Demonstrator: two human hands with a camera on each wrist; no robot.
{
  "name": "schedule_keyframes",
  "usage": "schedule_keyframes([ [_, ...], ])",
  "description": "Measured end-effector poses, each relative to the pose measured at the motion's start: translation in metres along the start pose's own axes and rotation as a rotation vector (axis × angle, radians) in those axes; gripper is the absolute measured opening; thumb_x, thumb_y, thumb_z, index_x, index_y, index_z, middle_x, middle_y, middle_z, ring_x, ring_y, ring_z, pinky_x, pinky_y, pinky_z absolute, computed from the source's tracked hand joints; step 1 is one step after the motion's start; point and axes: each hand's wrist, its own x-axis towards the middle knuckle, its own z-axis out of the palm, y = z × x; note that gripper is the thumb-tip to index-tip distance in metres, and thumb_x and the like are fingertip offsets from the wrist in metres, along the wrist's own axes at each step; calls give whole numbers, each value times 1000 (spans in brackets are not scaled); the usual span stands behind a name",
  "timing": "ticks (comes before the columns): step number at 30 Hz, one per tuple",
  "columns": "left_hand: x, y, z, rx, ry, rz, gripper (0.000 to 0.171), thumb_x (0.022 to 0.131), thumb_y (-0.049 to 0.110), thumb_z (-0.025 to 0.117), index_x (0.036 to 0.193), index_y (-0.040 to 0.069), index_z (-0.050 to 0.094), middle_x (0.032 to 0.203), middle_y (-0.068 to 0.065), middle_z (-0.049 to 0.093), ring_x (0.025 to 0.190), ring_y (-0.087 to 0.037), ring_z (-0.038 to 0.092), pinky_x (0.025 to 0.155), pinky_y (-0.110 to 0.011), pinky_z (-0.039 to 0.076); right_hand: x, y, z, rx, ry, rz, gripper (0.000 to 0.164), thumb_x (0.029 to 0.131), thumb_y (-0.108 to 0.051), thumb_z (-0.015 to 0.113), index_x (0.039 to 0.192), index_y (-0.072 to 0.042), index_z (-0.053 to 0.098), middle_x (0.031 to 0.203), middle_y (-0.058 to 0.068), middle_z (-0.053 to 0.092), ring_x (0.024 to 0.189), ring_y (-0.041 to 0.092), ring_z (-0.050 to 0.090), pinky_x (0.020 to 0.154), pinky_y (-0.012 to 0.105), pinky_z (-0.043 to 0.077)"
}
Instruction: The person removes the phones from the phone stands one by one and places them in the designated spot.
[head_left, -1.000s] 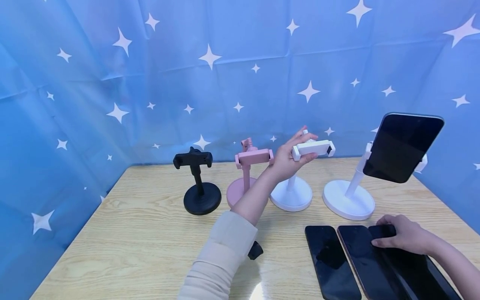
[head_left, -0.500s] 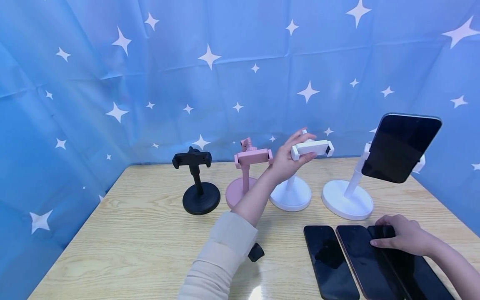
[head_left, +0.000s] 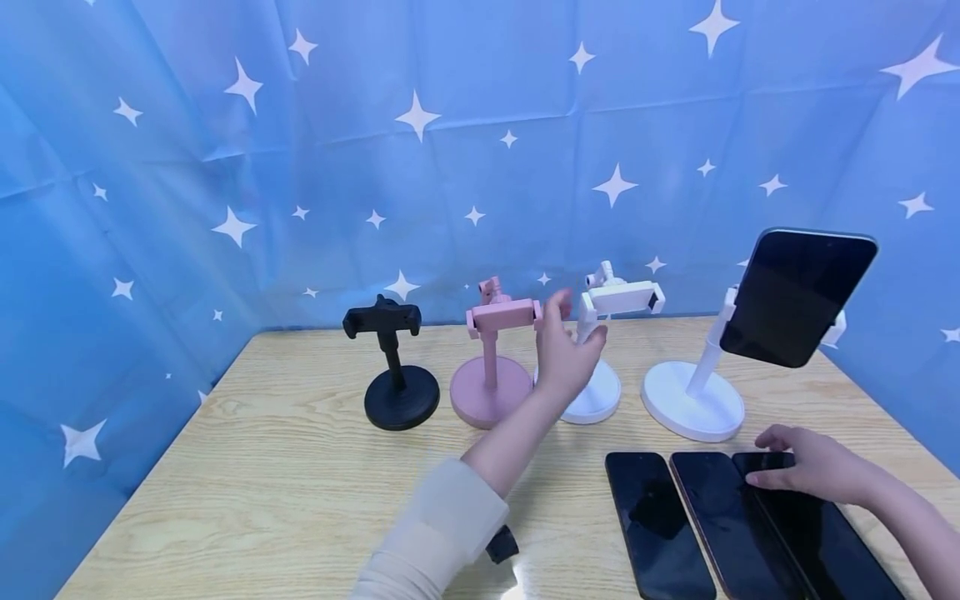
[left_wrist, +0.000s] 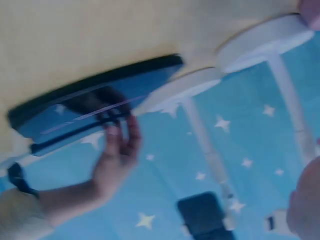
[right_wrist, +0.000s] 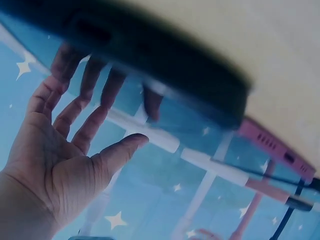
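Note:
In the head view my left hand (head_left: 566, 358) is in the air in front of a white phone stand (head_left: 621, 297), between it and the pink phone stand (head_left: 504, 314). Its fingers are loosely bent, apart from the clamp, and hold nothing. My right hand (head_left: 821, 468) is over the top end of the rightmost black smartphone (head_left: 825, 542). In the right wrist view several long fingers of that hand (right_wrist: 65, 165) reach onto the dark screen, with the thumb apart from them. Another smartphone (head_left: 731, 517) lies close alongside, and a third smartphone (head_left: 660, 521) lies further left.
At the right, a second white stand (head_left: 693, 406) bears an upright dark-screened phone (head_left: 798, 296). A black phone stand (head_left: 401, 398) is at the left on the wooden table (head_left: 262, 475). Behind hangs a blue curtain (head_left: 337, 150) with white stars.
My left hand has let go of the white stand's clamp and drawn back down and left. My right hand has barely moved, its fingers slightly more raised over the smartphone.

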Motion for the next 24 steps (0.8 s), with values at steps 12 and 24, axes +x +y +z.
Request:
schedule_keyframes([
  [12,-13,34,43,326,-651,-79,59,92,26,55,143,17,27,138,3,43,122,-10,45,93,-19,40,-25,-45,-59,169,523,31,73,87,-32,62,131,13,25,121,41,32,99,59,41,64,57,45],
  [24,-7,58,72,176,-606,-60,60,92,21,54,143,21,23,133,9,44,116,0,47,81,-9,41,-41,-79,-70,54,866,-183,22,93,-5,51,109,9,53,54,-4,39,41,7,28,40,26,21],
])
